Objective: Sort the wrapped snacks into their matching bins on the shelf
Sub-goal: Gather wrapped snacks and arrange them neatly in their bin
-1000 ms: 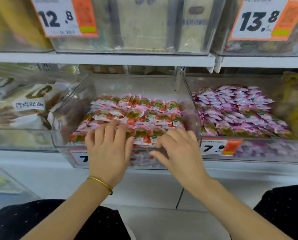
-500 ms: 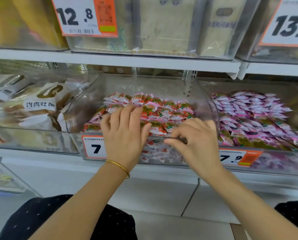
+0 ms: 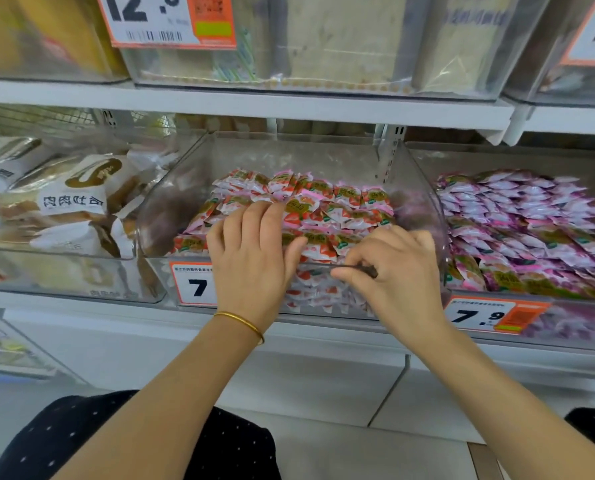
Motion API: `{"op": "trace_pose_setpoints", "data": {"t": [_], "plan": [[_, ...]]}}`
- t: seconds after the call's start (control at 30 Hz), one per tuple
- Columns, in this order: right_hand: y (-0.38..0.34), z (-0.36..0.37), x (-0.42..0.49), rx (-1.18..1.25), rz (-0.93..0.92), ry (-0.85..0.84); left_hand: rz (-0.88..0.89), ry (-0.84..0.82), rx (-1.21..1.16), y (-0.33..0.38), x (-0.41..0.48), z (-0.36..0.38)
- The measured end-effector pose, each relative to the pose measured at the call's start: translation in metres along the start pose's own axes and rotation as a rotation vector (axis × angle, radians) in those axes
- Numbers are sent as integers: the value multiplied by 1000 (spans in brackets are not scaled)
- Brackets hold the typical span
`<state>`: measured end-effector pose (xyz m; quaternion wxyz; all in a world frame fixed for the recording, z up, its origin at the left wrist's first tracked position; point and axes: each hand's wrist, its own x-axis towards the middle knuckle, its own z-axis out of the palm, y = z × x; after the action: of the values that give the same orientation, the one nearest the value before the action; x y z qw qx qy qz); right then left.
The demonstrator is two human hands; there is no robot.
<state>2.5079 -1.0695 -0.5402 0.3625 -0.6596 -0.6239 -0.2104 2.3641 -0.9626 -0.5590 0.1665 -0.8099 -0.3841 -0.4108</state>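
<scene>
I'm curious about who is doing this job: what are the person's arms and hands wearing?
Both forearms are bare, with no sleeves or gloves in view. The left hand has a thin gold bangle at the wrist. The right hand shows no jewellery from this angle.

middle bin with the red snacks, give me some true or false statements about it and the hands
1. Both hands are at the middle bin. True.
2. The left hand lies flat on the red-wrapped snacks. True.
3. The gold bracelet is on the right wrist. False: it is on the left wrist; the right hand has none.
4. The bin to the right holds red snacks too. False: it holds pink-and-purple snacks.
5. The price tag under the right bin reads 12.8. False: it reads 7.9.
</scene>
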Motion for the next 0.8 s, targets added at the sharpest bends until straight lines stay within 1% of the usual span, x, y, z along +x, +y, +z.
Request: {"op": "trace_pose_setpoints", "data": {"t": [0.13, 0.23, 0.3, 0.37, 0.4, 0.43, 0.5, 0.57, 0.6, 0.67, 0.7, 0.77, 0.8], "plan": [[-2, 7, -8, 0, 11, -17, -10, -78, -11, -4, -5, -3], [1, 8, -18, 25, 31, -15, -23, -131, -79, 2, -13, -8], [1, 7, -19, 20, 25, -22, -94, -93, -173, 1, -4, -14], [1, 5, -18, -4, 25, -45, -153, -58, -178, -10, 16, -18], [-1, 2, -19, -14, 37, -59, -157, -96, -178, -18, 29, -18], [-2, -2, -18, -13, 61, -64, -151, -186, -194, -25, 41, -16], [-7, -15, -8, 16, 125, -35, -125, -429, -204, -33, 57, -9], [-13, -19, 16, 74, 182, -25, -76, -630, -161, -35, 60, 3], [-14, -13, 32, 80, 201, -77, -61, -709, -146, -34, 58, 8], [-14, 12, 63, 15, 197, -280, -64, -804, -144, -37, 56, 18], [-15, 27, 75, -27, 193, -403, -63, -821, -145, -39, 55, 20], [-18, 52, 91, -103, 217, -640, -47, -790, -182, -44, 54, 21], [-19, 60, 95, -137, 227, -721, -43, -759, -199, -45, 54, 20]]}}
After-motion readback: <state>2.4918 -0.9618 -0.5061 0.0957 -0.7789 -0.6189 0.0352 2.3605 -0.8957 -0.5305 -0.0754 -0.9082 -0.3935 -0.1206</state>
